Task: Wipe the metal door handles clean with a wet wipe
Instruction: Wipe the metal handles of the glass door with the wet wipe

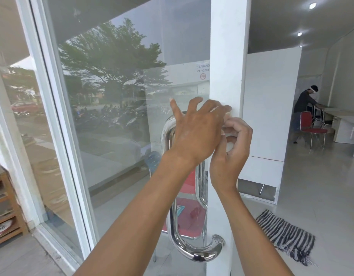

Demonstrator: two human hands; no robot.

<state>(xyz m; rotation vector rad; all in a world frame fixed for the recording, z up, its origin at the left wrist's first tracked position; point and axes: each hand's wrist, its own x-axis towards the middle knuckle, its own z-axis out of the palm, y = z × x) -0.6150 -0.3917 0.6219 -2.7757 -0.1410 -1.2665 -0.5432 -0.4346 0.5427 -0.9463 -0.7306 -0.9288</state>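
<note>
Both forearms reach up from the bottom edge toward the door handle [172,206], a chrome D-shaped pull fixed to the white door stile [228,56]. I see its lower bend and mount low on the stile, and its upper curve passing behind my left hand [194,134]. That hand lies over the top of the handle with fingers spread and loosely bent, the index pointing up against the glass [112,96]; I cannot tell whether it grips anything. My right hand [232,154] sits just beside it, against the stile, fingers curled and pinching a small white wipe [230,145] between thumb and fingertips. The two hands touch at the fingertips.

A second chrome handle [202,188] shows through the glass on the far side. Right of the stile's edge the doorway stands open onto a tiled floor [311,186], where a striped rag [287,236] lies near the threshold. Farther in, well apart, a person [303,108] bends over a red chair [309,124] by a desk [343,120].
</note>
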